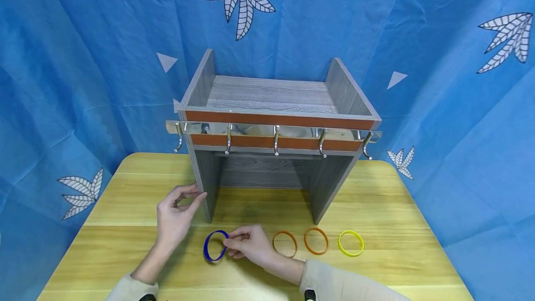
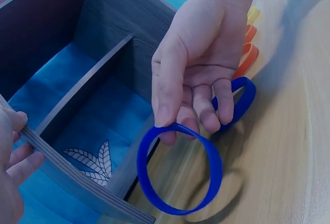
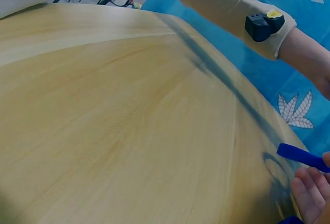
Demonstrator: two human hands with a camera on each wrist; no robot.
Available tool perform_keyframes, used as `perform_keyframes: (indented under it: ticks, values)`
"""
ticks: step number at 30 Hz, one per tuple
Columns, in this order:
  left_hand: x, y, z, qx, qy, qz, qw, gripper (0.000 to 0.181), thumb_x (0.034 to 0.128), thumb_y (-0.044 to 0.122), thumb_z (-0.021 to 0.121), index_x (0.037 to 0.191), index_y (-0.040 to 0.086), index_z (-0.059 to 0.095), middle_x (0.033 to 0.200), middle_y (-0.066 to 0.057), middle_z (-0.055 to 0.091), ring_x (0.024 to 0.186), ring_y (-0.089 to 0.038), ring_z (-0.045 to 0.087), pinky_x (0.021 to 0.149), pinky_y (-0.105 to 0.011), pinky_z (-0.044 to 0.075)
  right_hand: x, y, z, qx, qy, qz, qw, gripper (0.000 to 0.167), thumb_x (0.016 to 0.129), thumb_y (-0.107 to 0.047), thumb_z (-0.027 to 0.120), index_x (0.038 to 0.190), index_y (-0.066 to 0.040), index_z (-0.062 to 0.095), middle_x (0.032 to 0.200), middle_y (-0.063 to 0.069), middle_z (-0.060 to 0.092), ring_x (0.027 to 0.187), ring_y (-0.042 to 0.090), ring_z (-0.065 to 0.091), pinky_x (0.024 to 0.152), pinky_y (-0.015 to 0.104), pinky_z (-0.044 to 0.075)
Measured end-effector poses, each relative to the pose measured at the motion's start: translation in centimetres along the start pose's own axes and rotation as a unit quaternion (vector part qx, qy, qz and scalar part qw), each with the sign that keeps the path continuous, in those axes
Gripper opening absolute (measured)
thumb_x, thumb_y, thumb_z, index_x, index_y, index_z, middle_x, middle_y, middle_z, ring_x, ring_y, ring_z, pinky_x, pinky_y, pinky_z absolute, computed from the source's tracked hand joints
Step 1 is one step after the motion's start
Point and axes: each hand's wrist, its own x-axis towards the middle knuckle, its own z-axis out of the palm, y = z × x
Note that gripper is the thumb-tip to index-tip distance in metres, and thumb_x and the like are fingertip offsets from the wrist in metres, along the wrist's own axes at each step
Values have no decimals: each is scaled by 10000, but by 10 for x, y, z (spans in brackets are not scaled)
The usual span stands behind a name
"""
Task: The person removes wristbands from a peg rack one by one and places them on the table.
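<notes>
My right hand [image 1: 255, 247] pinches a blue silicone wristband [image 1: 206, 248] between thumb and fingers, just above the table in front of the shelf's left side. The left wrist view shows this band hanging as a loop below the fingertips. A second blue wristband [image 2: 246, 103] is seen there beyond the fingers, partly hidden by them. My left hand [image 1: 173, 217] grips the front edge of the left side panel [image 1: 205, 201] of a grey wooden shelf [image 1: 271, 89], thumb on one side and fingers on the other.
Two orange wristbands [image 1: 285, 232] [image 1: 316, 228] and a yellow wristband [image 1: 351, 255] lie right of my right hand. A clear bar with several metal hooks [image 1: 276, 140] runs across the shelf front. Blue patterned cloth [image 1: 104, 59] hangs behind the wooden table [image 1: 125, 199].
</notes>
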Motion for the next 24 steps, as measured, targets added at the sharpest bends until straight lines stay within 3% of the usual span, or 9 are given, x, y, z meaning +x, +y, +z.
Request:
perform_keyframes:
  ticks: [6,14,24]
  values:
    - [0,-1,1,-67,36,44,10000,203,826,-107,831,997,-19,767,951,202,725,845,72,705,646,-161,642,1,1,1,-70,-39,61,9999,155,926,-84,805,1015,42,784,907,233,795,728,237,793,654,316,693]
    - [0,-1,1,-91,29,76,9999,205,827,-108,829,1001,-18,767,952,186,730,849,67,706,651,-160,642,3,6,-3,-162,-142,94,9997,155,925,-71,802,1018,51,779,896,247,788,676,164,759,661,335,696]
    - [0,-1,0,-49,10,151,9999,212,827,-108,830,1003,-5,772,962,173,734,856,59,708,661,-155,643,3,3,-6,-307,-155,159,9993,158,913,-74,810,1013,44,779,886,225,795,670,183,762,659,352,697]
